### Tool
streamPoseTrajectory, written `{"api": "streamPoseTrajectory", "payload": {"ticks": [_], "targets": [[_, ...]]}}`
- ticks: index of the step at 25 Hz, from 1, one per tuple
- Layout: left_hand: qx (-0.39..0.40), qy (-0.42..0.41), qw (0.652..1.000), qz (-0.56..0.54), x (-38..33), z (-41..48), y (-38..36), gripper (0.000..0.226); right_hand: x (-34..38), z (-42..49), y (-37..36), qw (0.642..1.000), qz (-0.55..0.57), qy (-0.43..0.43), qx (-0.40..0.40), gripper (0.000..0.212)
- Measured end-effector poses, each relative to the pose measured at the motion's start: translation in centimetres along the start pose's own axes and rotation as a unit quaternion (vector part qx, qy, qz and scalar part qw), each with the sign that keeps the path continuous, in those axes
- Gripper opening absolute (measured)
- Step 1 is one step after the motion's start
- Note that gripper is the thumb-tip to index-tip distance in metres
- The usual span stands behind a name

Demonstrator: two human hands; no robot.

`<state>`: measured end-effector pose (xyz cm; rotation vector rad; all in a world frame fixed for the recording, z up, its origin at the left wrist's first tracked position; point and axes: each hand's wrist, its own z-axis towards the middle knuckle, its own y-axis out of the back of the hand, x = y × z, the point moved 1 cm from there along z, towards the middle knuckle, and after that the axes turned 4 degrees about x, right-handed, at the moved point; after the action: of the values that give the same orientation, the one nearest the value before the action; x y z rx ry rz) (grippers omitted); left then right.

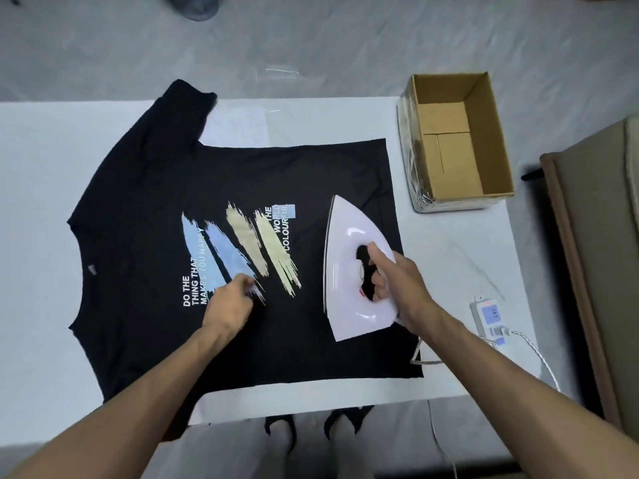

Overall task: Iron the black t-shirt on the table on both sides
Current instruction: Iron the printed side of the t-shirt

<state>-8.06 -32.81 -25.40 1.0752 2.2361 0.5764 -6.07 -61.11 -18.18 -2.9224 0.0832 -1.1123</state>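
Note:
The black t-shirt [148, 216] lies flat on the white table [34, 160], print side up, collar to the left and hem to the right. Its print has blue and beige brush strokes with white lettering. A white iron [349, 236] stands on the shirt near the hem, nose pointing away from me. My right hand [394, 274] grips the iron's handle, fingers curled through it. My left hand [231, 302] rests on the printed area with curled fingertips against the fabric; it is blurred, and whether it pinches the cloth is unclear.
An open cardboard box [453, 140] sits at the table's far right corner. A white power strip [487, 312] with a plugged cord lies at the right edge, the cord trailing toward me. A brown piece of furniture [594, 254] stands to the right. Grey floor surrounds the table.

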Motion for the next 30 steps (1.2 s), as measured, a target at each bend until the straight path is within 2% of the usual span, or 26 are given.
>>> {"api": "streamPoseTrajectory", "payload": {"ticks": [3,5,7,9,13,17,21,23,27,30], "targets": [[-0.087,0.064,0.98,-0.166,2.4,-1.7,3.3,0.035,1.9,0.4,-3.6,0.999,-0.009,0.019,0.045,0.029],[-0.108,0.054,0.978,-0.168,4.5,-2.7,5.0,0.036,2.8,0.7,-6.6,0.997,-0.047,0.046,0.047,0.025],[-0.119,0.04,0.982,-0.143,7.0,-3.2,6.2,0.039,3.3,1.1,-9.6,0.983,-0.165,0.079,0.032,0.023],[-0.119,0.031,0.987,-0.101,10.4,-3.0,6.9,0.043,3.1,1.1,-13.1,0.954,-0.281,0.101,0.028,0.017],[-0.125,-0.03,0.99,0.06,17.2,-1.5,8.5,0.057,1.2,1.7,-20.4,0.912,-0.388,0.124,0.047,0.013],[-0.152,-0.102,0.962,0.201,22.1,4.1,12.1,0.065,-0.7,3.6,-27.9,0.862,-0.486,0.141,0.036,0.022],[-0.15,-0.137,0.947,0.249,25.5,10.4,14.8,0.067,-0.4,6.4,-36.9,0.828,-0.523,0.201,0.026,0.051],[-0.159,-0.141,0.943,0.256,27.1,12.0,15.0,0.067,-0.3,8.4,-40.4,0.798,-0.554,0.235,0.022,0.053],[-0.158,-0.132,0.947,0.247,28.5,12.8,14.6,0.073,-0.5,11.2,-43.1,0.748,-0.628,0.216,-0.009,0.052],[-0.149,-0.119,0.95,0.248,28.4,12.7,15.0,0.071,-0.3,11.4,-42.0,0.742,-0.634,0.209,-0.053,0.052]]}}
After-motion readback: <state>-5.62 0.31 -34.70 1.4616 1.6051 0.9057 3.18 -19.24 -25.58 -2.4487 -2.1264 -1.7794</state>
